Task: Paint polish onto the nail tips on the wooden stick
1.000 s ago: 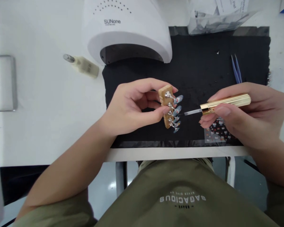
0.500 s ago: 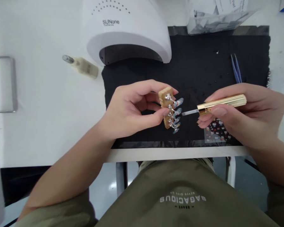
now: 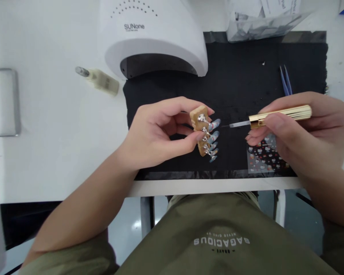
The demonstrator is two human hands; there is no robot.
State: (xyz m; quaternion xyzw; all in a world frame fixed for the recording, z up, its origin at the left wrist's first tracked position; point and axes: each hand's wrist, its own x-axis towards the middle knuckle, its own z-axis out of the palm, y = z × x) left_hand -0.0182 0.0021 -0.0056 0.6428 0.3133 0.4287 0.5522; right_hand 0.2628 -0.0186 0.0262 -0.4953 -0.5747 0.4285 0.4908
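My left hand point(image 3: 163, 133) pinches a tan nail display stand point(image 3: 199, 112) between thumb and fingers. Silver stems on the stand carry several blue-grey false nails point(image 3: 214, 125) with small coloured pictures, pointing right. In my right hand point(image 3: 301, 133) is a nail polish brush point(image 3: 281, 116) with a ribbed gold handle, held level. Its pale brush end points left, a short gap away from the nails. Beneath my right hand lies a clear sticker sheet point(image 3: 263, 156) of small red and white figures, partly covered by the hand.
A white nail lamp point(image 3: 154, 42) stands at the back, on the edge of a black mat point(image 3: 235, 76). Blue tweezers point(image 3: 286, 82) lie beyond my right hand. A cream bottle point(image 3: 103, 82) rests on its side at left. A clear bin point(image 3: 258, 32) of packets sits behind.
My right hand has moved right and slightly away from me, drawing the brush back from the nails. The stand in my left hand has tilted a little.
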